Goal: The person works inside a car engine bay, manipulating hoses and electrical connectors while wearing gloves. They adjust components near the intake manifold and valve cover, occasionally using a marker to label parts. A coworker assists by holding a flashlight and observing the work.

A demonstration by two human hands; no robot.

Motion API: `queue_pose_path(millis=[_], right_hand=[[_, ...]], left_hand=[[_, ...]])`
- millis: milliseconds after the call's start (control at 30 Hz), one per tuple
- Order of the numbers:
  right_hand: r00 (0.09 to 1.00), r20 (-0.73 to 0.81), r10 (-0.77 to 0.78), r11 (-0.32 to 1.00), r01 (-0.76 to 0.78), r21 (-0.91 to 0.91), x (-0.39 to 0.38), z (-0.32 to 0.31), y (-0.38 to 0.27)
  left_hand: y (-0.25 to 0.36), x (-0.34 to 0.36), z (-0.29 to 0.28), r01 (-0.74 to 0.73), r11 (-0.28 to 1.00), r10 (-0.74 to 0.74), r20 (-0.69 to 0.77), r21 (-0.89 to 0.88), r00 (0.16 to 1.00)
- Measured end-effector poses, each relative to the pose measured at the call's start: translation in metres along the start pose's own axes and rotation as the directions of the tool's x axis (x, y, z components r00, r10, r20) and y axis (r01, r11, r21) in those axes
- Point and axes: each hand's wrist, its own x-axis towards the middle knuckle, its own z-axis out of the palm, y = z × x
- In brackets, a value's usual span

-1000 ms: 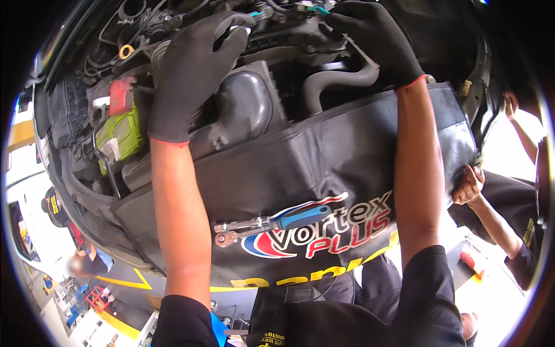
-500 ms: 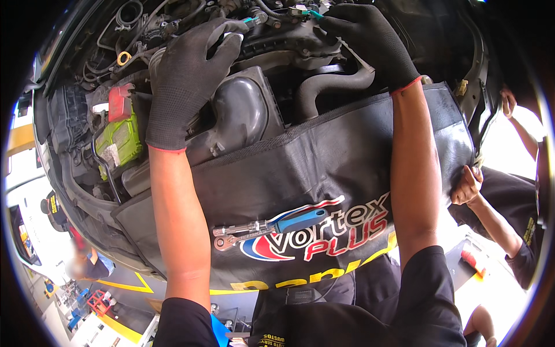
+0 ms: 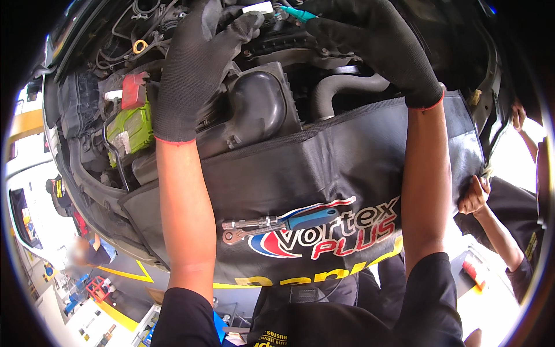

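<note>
Both my hands wear black gloves and reach into the engine bay. My left hand (image 3: pixel 199 63) is closed, its fingers bent around a small white piece (image 3: pixel 258 8) that shows past the fingertips. My right hand (image 3: pixel 376 52) pinches a slim teal piece (image 3: pixel 298 14); its tip points left toward the white one, and its exact kind is too small to make out. Below my hands sits a black air filter housing (image 3: pixel 260 104). A ratchet with a blue handle (image 3: pixel 312 218) lies on the black fender cover (image 3: pixel 347 156), with a chrome extension bar (image 3: pixel 248 222) alongside.
Left of my forearm are a lime-green battery (image 3: pixel 130 127) with a red terminal cover (image 3: pixel 134 89). A curved black hose (image 3: pixel 341 89) runs below my right hand. At the right, another person's hand (image 3: pixel 475 195) holds the cover's edge. Another person (image 3: pixel 87 254) is at the lower left.
My left hand has moved up, and the white piece shows more fully. The teal piece in my right hand has shifted left, closer to it. The whole view has moved slightly.
</note>
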Motion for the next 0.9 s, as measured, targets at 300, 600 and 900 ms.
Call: queue_pose_path(millis=[300, 600, 900], right_hand=[[0.999, -0.035, -0.033, 0.980, 0.026, -0.199, -0.004, -0.001, -0.010], [0.996, 0.054, -0.071, 0.947, 0.084, -0.311, -0.006, 0.001, -0.019], [0.996, -0.007, -0.091, 0.957, 0.086, -0.276, -0.007, 0.011, -0.034]], left_hand=[[0.001, 0.001, -0.001, 0.054, 0.993, -0.044, 0.097, -0.108, 0.994], [0.013, -0.004, 0.006, 0.061, 0.997, -0.068, 0.185, 0.047, 0.980], [0.015, -0.006, 0.011, 0.126, 0.976, -0.104, 0.128, -0.177, 0.986]])
